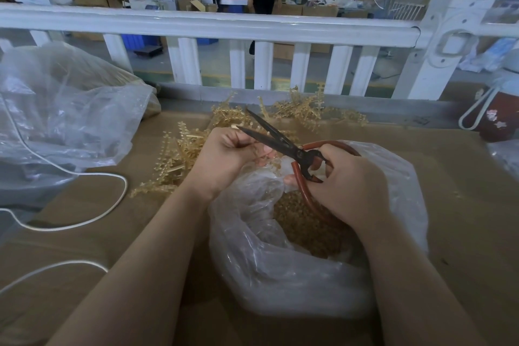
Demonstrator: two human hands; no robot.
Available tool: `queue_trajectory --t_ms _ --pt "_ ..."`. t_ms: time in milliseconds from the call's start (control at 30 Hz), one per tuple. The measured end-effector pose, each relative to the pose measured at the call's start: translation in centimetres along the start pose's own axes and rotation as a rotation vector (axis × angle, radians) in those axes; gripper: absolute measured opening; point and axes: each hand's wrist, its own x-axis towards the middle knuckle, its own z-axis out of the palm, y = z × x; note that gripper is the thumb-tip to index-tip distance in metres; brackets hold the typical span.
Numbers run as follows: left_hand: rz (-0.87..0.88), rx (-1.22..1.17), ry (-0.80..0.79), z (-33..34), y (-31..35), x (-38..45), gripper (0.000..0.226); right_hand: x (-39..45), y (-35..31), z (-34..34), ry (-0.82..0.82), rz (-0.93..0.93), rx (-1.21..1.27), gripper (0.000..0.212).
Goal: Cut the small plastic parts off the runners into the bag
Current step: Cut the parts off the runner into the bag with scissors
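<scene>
My right hand [345,185] grips the red handles of black scissors [278,140], whose blades stand apart and point up-left. My left hand [227,154] is curled round a thin amber runner [254,146], mostly hidden in the fist, held right at the blades. Both hands hover over the mouth of a clear plastic bag [252,247] that holds several small amber cut parts [306,222]. A heap of uncut amber runners [179,157] lies on the cardboard behind and left of my hands.
A second, large clear bag [64,109] sits at the left. A white cable [92,194] loops over the cardboard surface [463,205]. More runners [306,112] lie by the white railing [213,25]. A red-and-white jug [500,109] stands far right. People stand beyond the railing.
</scene>
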Motion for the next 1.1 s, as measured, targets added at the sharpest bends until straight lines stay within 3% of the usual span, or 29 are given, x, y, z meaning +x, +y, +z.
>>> queue_trajectory --t_ms 67,567,733,833,1100 --pt "-0.002 -0.007 0.000 0.0 0.0 0.0 0.021 0.1 0.2 0.1 -0.022 0.001 0.009 0.052" --pt "-0.012 -0.021 -0.006 0.0 0.1 -0.1 0.021 0.0 -0.1 0.1 0.038 -0.029 0.030 0.036" --pt "-0.033 -0.024 0.011 0.0 -0.1 0.2 0.014 0.0 0.2 0.3 0.017 -0.019 0.051 0.043" --pt "-0.066 -0.049 0.005 -0.1 -0.5 0.2 0.015 0.0 0.2 0.5 -0.010 -0.004 0.143 0.050" --pt "-0.139 0.062 -0.133 0.9 -1.0 0.3 0.014 0.2 0.3 0.8 -0.004 0.067 0.428 0.041"
